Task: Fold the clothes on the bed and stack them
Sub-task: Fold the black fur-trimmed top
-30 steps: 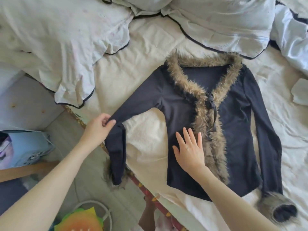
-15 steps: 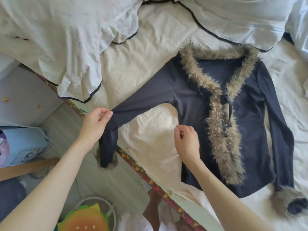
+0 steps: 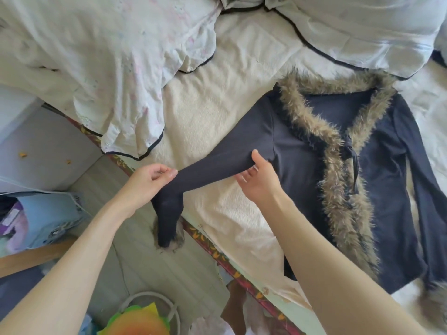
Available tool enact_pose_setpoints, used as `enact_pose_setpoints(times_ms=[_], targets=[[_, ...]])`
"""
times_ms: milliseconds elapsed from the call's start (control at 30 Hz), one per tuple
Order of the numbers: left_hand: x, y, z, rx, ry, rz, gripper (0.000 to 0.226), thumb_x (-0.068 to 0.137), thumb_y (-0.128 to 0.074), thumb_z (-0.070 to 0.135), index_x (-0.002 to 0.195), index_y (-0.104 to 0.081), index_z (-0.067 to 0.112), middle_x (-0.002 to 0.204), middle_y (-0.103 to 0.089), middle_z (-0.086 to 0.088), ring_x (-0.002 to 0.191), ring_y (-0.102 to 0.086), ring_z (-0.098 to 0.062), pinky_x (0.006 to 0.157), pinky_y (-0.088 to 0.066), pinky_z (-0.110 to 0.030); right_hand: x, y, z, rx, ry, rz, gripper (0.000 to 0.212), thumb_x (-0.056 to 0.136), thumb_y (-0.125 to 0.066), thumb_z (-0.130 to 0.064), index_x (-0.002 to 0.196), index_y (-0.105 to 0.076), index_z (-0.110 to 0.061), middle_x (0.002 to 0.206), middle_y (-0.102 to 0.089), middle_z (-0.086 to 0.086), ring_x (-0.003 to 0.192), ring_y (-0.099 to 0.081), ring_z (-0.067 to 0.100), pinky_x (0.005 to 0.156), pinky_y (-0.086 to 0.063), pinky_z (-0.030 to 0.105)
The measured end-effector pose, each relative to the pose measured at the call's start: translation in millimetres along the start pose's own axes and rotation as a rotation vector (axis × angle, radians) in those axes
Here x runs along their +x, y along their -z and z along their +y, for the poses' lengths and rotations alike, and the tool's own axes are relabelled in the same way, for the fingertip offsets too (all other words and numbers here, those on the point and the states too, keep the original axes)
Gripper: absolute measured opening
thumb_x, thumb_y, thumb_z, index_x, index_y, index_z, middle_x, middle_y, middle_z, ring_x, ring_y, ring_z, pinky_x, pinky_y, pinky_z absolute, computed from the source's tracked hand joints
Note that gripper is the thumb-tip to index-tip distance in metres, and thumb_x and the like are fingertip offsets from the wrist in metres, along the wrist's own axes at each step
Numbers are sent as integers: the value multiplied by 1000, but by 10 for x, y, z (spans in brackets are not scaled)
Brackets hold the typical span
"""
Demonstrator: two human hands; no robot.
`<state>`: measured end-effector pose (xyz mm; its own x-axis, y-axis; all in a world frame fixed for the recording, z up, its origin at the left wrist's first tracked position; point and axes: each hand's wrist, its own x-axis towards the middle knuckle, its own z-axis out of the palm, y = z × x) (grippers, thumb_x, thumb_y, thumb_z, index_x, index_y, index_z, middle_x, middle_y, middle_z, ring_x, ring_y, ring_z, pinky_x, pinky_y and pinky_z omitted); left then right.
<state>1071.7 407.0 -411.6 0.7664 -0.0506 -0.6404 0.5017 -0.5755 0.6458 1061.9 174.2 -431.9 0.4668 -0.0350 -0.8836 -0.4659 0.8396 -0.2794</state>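
At the near edge of the bed [image 3: 217, 122], the left hand [image 3: 147, 182] pinches the sleeve [image 3: 217, 163] of the cardigan [image 3: 314, 165] between thumb and curled fingers. The fur cuff [image 3: 169, 238] hangs below this grip, over the bed edge and above the floor [image 3: 145, 257]. Just beside it, the right hand [image 3: 258, 180] holds the same sleeve near the armpit, thumb on top and fingers beneath the fabric.

The cardigan lies front up near the right side of the bed, its body flat and the other sleeve straight along its far side. Pillows [image 3: 108, 56] lie toward the far edge.

Step in hand, as judged: folding the first sleeve. The next move calls for carrying the sleeve across the fur front, cuff brought fully onto the bed, then laying it flat without creasing the body.
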Motion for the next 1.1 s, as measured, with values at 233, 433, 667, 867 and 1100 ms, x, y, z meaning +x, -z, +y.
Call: enact_pose_setpoints(times_ms=[233, 433, 667, 867, 1100], targets=[[-212, 7, -190, 28, 114, -152, 4, 88, -65, 21, 86, -68, 19, 79, -66, 0, 71, -62, -12, 67, -52, -22, -167, 19, 400, -127, -59, -90, 36, 95, -55, -29, 126, -51, -12, 127, -59, 2, 120, -54, 20, 101, -44, 37], [-47, -173, -83, 96, 3, -19, 14, 94, -55, 31, 106, -61, 26, 107, -62, 13, 102, -57, -8, 89, -42, -26, -269, 195, 517, -515, 94, -18, 18, 97, -52, -22, 104, -55, -5, 113, -63, 3, 107, -61, 19, 98, -48, 35], [326, -522, 200, 93, 93, -171, 30, 89, -62, 39, 105, -69, 15, 102, -68, 4, 99, -62, -14, 91, -48, -30, -274, 305, 486, -565, 77, -149, 31, 102, -39, -28, 108, -64, -10, 108, -71, 4, 106, -64, 21, 95, -48, 34], [254, -522, 182, -47, 65, -198, 17, 94, -54, 28, 82, -63, 20, 84, -63, 8, 82, -57, -5, 69, -39, -19, -282, 373, 488, -590, 68, -104, 26, 100, -44, -19, 101, -59, 2, 105, -66, 12, 102, -62, 25, 95, -49, 37], [185, -451, 232, -230, 57, -342, 16, 95, -54, 26, 96, -53, 9, 91, -62, -2, 84, -56, -13, 78, -39, -26, -333, 406, 454, -590, 77, -63, 25, 93, -59, -21, 71, -51, -12, 59, -59, -8, 75, -57, 9, 77, -46, 27]])
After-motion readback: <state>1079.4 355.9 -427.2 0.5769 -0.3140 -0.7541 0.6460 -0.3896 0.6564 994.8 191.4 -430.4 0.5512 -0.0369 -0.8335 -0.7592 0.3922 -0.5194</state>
